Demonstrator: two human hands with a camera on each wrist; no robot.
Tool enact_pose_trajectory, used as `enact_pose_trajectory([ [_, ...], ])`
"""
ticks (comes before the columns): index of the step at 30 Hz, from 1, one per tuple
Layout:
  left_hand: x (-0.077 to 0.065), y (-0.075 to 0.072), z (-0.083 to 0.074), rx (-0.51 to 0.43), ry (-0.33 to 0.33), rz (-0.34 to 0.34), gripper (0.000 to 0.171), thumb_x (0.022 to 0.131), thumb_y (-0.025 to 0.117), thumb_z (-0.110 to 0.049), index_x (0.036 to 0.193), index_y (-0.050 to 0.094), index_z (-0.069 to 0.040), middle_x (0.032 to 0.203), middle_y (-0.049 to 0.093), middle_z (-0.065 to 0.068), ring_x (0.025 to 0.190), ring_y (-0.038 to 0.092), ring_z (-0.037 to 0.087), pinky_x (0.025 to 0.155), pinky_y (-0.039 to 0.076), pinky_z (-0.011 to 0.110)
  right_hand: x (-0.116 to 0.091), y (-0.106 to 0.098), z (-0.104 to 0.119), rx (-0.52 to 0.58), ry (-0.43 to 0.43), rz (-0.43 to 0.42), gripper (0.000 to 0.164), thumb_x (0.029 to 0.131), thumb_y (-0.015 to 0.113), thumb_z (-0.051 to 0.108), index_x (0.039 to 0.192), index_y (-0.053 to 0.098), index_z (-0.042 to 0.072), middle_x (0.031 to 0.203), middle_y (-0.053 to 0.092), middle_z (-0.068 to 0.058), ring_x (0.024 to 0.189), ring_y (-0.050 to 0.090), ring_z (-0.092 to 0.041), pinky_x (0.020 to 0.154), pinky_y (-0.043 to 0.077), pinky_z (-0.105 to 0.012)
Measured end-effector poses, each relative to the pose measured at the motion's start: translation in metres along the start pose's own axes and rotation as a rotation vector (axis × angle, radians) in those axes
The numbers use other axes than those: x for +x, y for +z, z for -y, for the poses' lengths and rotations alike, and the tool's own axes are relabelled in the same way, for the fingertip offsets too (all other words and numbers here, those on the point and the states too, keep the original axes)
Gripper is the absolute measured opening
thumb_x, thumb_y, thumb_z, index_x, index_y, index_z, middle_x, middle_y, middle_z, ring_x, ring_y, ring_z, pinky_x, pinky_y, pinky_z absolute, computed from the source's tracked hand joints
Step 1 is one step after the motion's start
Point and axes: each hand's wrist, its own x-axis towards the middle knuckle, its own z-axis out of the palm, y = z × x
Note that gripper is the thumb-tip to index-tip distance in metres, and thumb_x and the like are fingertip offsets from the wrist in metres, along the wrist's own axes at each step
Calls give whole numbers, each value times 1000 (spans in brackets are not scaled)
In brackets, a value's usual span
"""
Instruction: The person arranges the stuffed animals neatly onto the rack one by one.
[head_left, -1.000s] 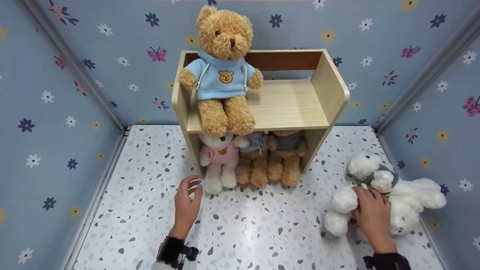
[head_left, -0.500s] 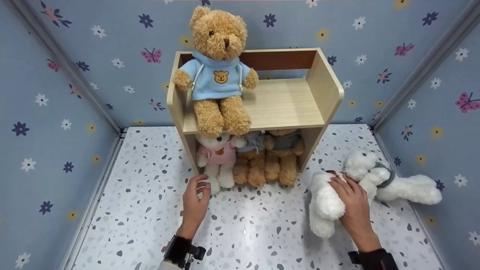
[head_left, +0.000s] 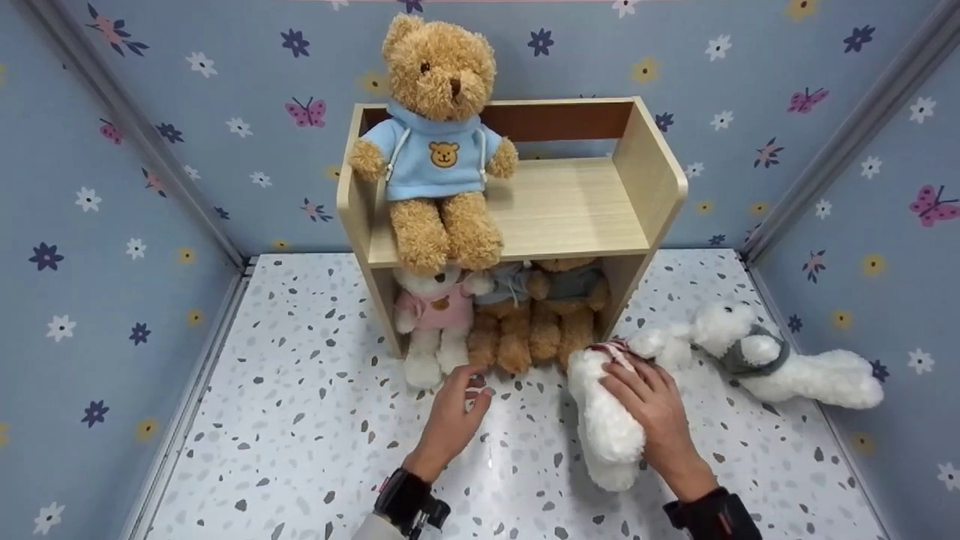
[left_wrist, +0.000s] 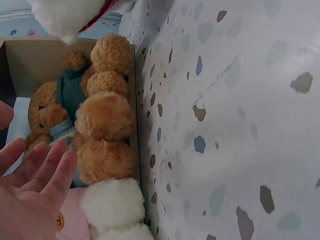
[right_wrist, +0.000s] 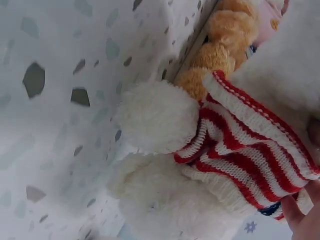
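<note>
My right hand (head_left: 651, 409) grips a white plush bear (head_left: 604, 424) around the body, in front of the shelf unit's right side. The bear wears a knitted sweater (right_wrist: 250, 155) with red and white stripes, and lies tipped with its fluffy legs toward me. My left hand (head_left: 452, 416) holds nothing; its fingers are loosely bent, palm turned inward, in front of a white bear in a pink top (head_left: 437, 311). In the left wrist view, that hand's fingers (left_wrist: 62, 170) show near the seated brown bears.
A wooden shelf unit (head_left: 577, 202) stands at the back. On its upper level sits a tan bear in a blue hoodie (head_left: 442, 150). Brown bears (head_left: 571, 300) fill the lower level beside the pink-topped one. Another white bear with a grey garment (head_left: 817, 375) lies right, near the patterned wall (head_left: 900, 285).
My right hand has drawn the striped-sweater bear leftward, off the other white bear, to the shelf unit's front right. My left hand has moved right.
</note>
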Motion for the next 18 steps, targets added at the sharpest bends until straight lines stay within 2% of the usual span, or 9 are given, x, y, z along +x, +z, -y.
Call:
enact_pose_trajectory([
  [4, 5, 15, -2, -119, -67, 52, 34, 110, 53, -21, 140, 55, -5, 135, 59, 13, 121, 63, 29, 99, 55, 39, 3, 8, 9, 27, -32, -2, 31, 106, 47, 18, 114, 76, 12, 125, 73, -8, 115, 64, -42, 93, 41, -70],
  [8, 12, 30, -7, -423, -229, 110, 44, 111, 50, -26, 146, 49, 1, 145, 50, 25, 128, 58, 42, 101, 54, 47, 7, 15, 16, 56, -79, -1, 30, 105, 48, 15, 116, 76, 12, 128, 71, -8, 115, 64, -42, 94, 41, -70],
  [11, 15, 38, -11, -624, -378, 198, 59, 112, 47, -36, 160, 33, -4, 157, 36, 30, 131, 55, 47, 102, 52, 54, 8, 19, 21, 86, -120, 18, 30, 106, 48, 13, 117, 75, 13, 131, 70, -8, 116, 64, -40, 94, 44, -64],
  [14, 17, 45, -15, -722, -481, 286, 68, 111, 43, -45, 167, 19, -15, 165, 25, 27, 129, 57, 45, 102, 51, 56, 6, 23, 25, 110, -157, 44, 28, 107, 49, 14, 119, 75, 14, 133, 69, -8, 117, 64, -38, 93, 48, -57],
  [18, 18, 52, -18, -802, -507, 300, 66, 110, 45, -47, 167, 22, -22, 164, 31, 22, 124, 62, 40, 98, 54, 51, 4, 28, 28, 141, -185, 89, 28, 108, 50, 16, 122, 74, 16, 135, 68, -7, 119, 63, -36, 92, 51, -57],
])
